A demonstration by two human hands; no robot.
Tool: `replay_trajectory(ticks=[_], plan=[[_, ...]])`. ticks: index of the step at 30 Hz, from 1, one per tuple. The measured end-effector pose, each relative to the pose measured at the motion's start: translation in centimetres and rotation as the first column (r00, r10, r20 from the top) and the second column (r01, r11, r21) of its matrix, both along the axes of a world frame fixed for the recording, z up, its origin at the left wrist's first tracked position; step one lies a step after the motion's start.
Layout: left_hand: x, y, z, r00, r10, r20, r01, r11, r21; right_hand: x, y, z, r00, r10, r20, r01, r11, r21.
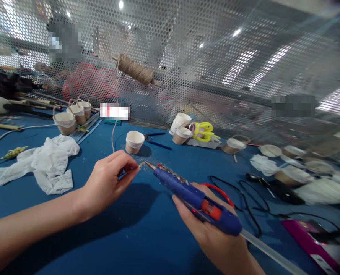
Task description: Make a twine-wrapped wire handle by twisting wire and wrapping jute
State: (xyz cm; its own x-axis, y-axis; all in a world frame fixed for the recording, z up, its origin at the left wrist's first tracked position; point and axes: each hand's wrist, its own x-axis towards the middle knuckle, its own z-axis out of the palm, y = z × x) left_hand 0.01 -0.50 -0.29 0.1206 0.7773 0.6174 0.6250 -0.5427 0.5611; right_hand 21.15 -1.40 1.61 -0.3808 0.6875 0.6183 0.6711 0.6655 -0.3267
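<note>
My left hand (109,181) pinches the end of a thin jute twine (142,164) between thumb and fingers. The twine (114,131) runs up from behind this hand to a spool (135,69) on a rod at the mesh. Wrapped in my right hand (210,236) is a blue hot glue gun (187,194), a clear glue stick (269,250) jutting from its back. Its metal nozzle sits at the twine's tip; whether they touch I cannot tell. Just beyond both hands stands a small paper cup (134,142), white above and brown below.
Pliers (160,141) lie behind the cup. Handled cups (65,123) and a crumpled white cloth (43,162) are at left. More cups (183,134), yellow-handled scissors (202,131), a black cable (244,194) and a magenta box (307,242) lie right. A perforated metal screen (192,76) rises behind.
</note>
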Motion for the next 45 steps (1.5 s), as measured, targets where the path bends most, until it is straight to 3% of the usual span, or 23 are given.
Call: replay_trajectory(ticks=[3, 6, 9, 11, 14, 17, 22, 29, 35, 39, 45], plan=[[0.0, 0.0, 0.1, 1.000, -0.005, 0.021, 0.005, 1.000, -0.026, 0.1, 0.0, 0.0, 0.998, 0.033, 0.048, -0.032, 0.999, -0.011], [0.2, 0.0, 0.3, 0.989, -0.009, 0.145, 0.036, 0.982, -0.186, 0.0, 0.1, 0.2, 1.000, -0.005, -0.007, 0.005, 1.000, -0.021], [0.5, 0.1, 0.7, 0.922, 0.014, 0.387, 0.166, 0.889, -0.427, -0.1, 0.1, 0.5, 0.999, 0.028, -0.029, -0.029, 0.999, -0.021], [0.6, 0.2, 1.0, 0.861, 0.045, 0.507, 0.256, 0.822, -0.508, 0.0, 0.2, 0.6, 0.998, 0.058, -0.015, -0.058, 0.998, 0.014], [0.6, 0.4, 1.2, 0.809, 0.069, 0.584, 0.321, 0.779, -0.538, 0.5, 0.4, 0.5, 0.991, 0.061, 0.117, -0.082, 0.979, 0.187], [0.5, 0.4, 1.2, 0.782, 0.061, 0.621, 0.363, 0.764, -0.533, 1.3, 0.5, -0.2, 0.960, 0.009, 0.281, -0.126, 0.907, 0.401], [0.4, 0.5, 1.0, 0.735, 0.054, 0.676, 0.436, 0.725, -0.533, 2.1, 0.6, -0.9, 0.903, -0.112, 0.415, -0.160, 0.809, 0.565], [0.3, 0.5, 0.8, 0.651, 0.056, 0.757, 0.563, 0.633, -0.531, 1.9, 0.5, -0.1, 0.890, -0.011, 0.455, -0.218, 0.867, 0.447], [0.4, 0.6, 0.8, 0.585, 0.078, 0.807, 0.621, 0.596, -0.508, 2.6, 0.5, -1.5, 0.958, 0.049, 0.282, -0.137, 0.943, 0.303], [0.4, 0.6, 0.9, 0.578, 0.081, 0.812, 0.635, 0.580, -0.511, 2.9, 0.6, -2.0, 0.963, 0.054, 0.265, -0.113, 0.970, 0.213], [0.4, 0.3, 1.0, 0.539, 0.106, 0.836, 0.673, 0.543, -0.503, 2.4, 0.6, -1.3, 0.944, 0.037, 0.328, -0.145, 0.939, 0.311]])
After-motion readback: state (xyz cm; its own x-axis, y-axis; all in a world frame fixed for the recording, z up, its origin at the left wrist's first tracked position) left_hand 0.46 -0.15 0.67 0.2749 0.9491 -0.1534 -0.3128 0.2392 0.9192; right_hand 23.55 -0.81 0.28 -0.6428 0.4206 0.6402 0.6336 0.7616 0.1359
